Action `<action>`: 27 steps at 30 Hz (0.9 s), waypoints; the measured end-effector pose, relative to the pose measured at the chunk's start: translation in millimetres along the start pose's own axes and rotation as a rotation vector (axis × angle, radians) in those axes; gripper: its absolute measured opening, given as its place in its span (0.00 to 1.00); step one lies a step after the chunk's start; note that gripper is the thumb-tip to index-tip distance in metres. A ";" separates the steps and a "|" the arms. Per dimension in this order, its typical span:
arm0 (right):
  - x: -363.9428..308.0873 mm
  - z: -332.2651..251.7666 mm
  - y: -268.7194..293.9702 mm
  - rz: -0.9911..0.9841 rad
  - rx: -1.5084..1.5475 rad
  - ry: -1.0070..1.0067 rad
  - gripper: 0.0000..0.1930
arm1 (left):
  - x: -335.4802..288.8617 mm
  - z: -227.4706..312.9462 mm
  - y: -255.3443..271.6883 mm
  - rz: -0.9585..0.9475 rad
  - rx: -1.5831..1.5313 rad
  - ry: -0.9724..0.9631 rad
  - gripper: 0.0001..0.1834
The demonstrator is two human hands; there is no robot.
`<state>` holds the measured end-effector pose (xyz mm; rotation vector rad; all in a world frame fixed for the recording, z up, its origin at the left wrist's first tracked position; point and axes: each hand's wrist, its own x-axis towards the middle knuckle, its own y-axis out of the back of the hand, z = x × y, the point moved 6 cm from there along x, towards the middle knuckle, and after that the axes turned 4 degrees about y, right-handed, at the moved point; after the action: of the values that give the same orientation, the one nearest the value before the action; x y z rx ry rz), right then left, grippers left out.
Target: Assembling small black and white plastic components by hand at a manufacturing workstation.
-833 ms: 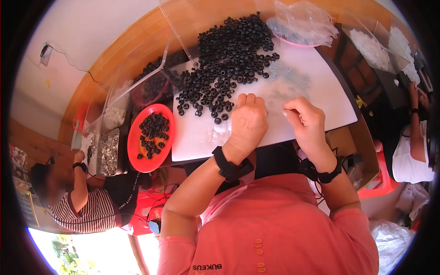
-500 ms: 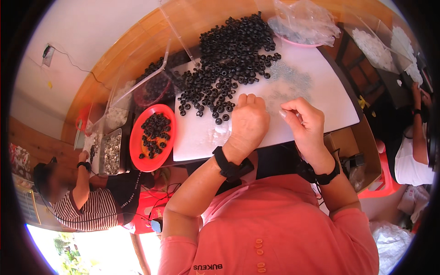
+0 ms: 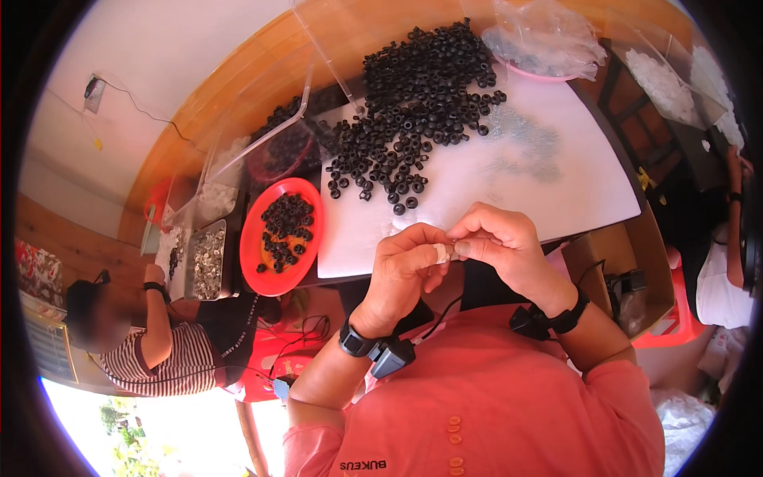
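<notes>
My left hand (image 3: 404, 266) and my right hand (image 3: 502, 245) meet in front of the white table's near edge, both closed in a pinch. Their fingertips touch. Something small and white (image 3: 442, 253) shows at the left thumb tip; whether it is held or wrapped on the thumb I cannot tell. What the right fingers grip is hidden. Beyond the hands, a heap of small round black parts (image 3: 429, 75) with holes spreads over the white tabletop (image 3: 588, 183). Small clear pieces (image 3: 520, 143) lie scattered to its right, and a few white bits (image 3: 409, 222) lie beside my left hand.
A red oval tray (image 3: 253, 238) with black parts stands at the left, beside a metal tray (image 3: 208, 262) of small pieces. Clear plastic bags (image 3: 548, 36) lie at the back. An open cardboard box (image 3: 656, 278) is at the right. Other people sit at both sides.
My left hand has drawn back from the edge of the black heap toward me. My right hand has come down and left, and the two sets of fingertips now meet.
</notes>
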<state>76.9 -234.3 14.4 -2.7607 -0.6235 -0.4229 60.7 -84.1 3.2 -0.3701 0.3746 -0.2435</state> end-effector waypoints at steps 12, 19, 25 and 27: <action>9.2 8.4 8.2 0.106 -0.402 0.154 0.03 | 12.4 56.0 37.9 0.417 1.299 -0.858 0.06; 8.0 5.7 7.2 0.091 -0.456 0.161 0.03 | 22.0 53.1 45.8 0.497 1.432 -0.851 0.07; 5.9 4.1 5.5 0.087 -0.457 0.195 0.04 | 3.2 47.3 58.2 0.429 1.290 -0.793 0.08; 5.7 4.7 5.7 0.095 -0.477 0.217 0.04 | -3.0 48.0 53.4 0.424 1.375 -0.873 0.08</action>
<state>85.5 -235.6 10.8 -3.1019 -0.3725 -0.9404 85.7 -20.2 24.6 0.9513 -0.6043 0.1222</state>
